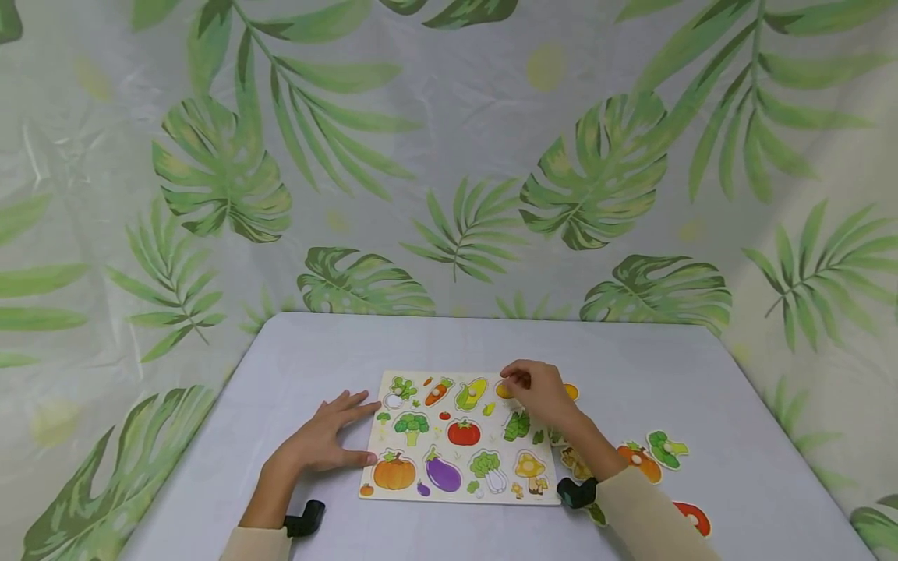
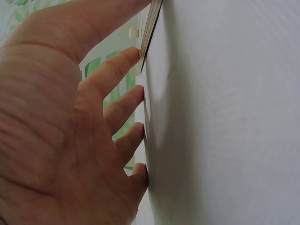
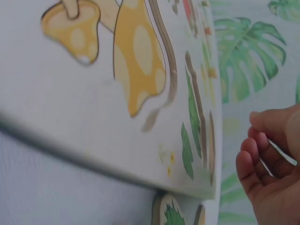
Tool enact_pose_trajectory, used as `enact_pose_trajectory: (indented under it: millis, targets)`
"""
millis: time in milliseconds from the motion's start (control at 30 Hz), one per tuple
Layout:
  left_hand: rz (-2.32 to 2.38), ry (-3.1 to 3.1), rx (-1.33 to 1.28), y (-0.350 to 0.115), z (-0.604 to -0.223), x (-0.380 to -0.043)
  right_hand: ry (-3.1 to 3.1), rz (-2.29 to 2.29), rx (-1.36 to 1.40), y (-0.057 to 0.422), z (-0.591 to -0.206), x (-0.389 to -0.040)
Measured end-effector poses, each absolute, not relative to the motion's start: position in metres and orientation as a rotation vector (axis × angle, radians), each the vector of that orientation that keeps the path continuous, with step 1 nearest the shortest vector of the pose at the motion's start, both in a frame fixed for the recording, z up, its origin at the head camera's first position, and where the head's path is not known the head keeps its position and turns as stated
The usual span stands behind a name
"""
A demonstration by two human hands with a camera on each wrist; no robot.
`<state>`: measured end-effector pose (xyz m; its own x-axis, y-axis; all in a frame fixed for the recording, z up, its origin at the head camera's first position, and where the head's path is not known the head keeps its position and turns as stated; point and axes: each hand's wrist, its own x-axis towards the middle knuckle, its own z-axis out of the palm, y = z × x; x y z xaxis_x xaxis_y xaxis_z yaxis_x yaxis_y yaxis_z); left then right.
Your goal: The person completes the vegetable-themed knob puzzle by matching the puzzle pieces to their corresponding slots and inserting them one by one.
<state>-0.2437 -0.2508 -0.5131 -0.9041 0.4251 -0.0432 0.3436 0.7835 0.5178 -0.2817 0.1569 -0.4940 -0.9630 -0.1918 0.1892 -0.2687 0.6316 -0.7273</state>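
A white puzzle board (image 1: 493, 439) with printed vegetables lies on the table. Set out on it are a tomato (image 1: 464, 432), an eggplant (image 1: 443, 473), a pumpkin (image 1: 394, 471) and several other vegetables. My left hand (image 1: 319, 438) is spread at the board's left side, with thumb and index fingertips at the edge. In the left wrist view its fingers (image 2: 123, 105) stretch along the table. Over the board's upper right corner hovers my right hand (image 1: 546, 393), its fingertips above a round yellow picture. The right wrist view shows that hand's fingers loosely curled, thumb near index, with nothing visible between them.
Loose puzzle pieces lie right of the board: a broccoli piece (image 1: 667, 449), an orange piece (image 1: 641, 463), a red piece (image 1: 694, 517), a yellow-brown piece (image 1: 574, 463). My right forearm covers part of that area. Leaf-patterned cloth (image 1: 463, 234) rises behind the table.
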Motion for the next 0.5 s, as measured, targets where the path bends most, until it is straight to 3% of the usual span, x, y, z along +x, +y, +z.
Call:
enact_pose_trajectory:
  millis: [500]
  targets:
    - [0.781,2.811,0.606,-0.251,-0.512,-0.244,-2.714,1.153,0.355,0.197,-0.489,-0.277]
